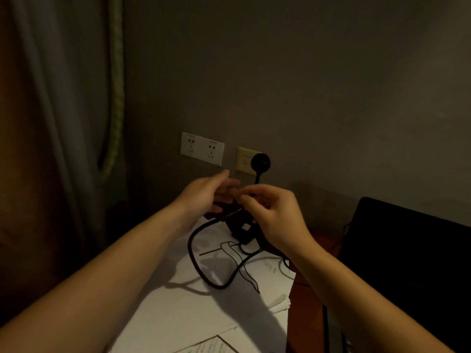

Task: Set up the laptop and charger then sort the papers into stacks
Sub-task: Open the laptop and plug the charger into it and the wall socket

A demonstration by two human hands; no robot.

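My left hand [206, 194] and my right hand [275, 212] meet above the desk, both working on the black charger cable [204, 263]. The right hand's fingertips pinch the cable near its end. My left hand's fingers curl round a dark part of the charger under them. The black charger brick [242, 230] sits just below the hands on the papers [204, 309]. The cable loops down over the white sheets. The black laptop [407, 263] stands open at the right, its screen dark.
A white double wall socket [202, 148] is behind the hands. Beside it a yellowish socket [244, 159] holds a round black plug [260, 161]. A curtain [63, 110] hangs at the left. The desk's wooden surface [305, 314] shows between the papers and the laptop.
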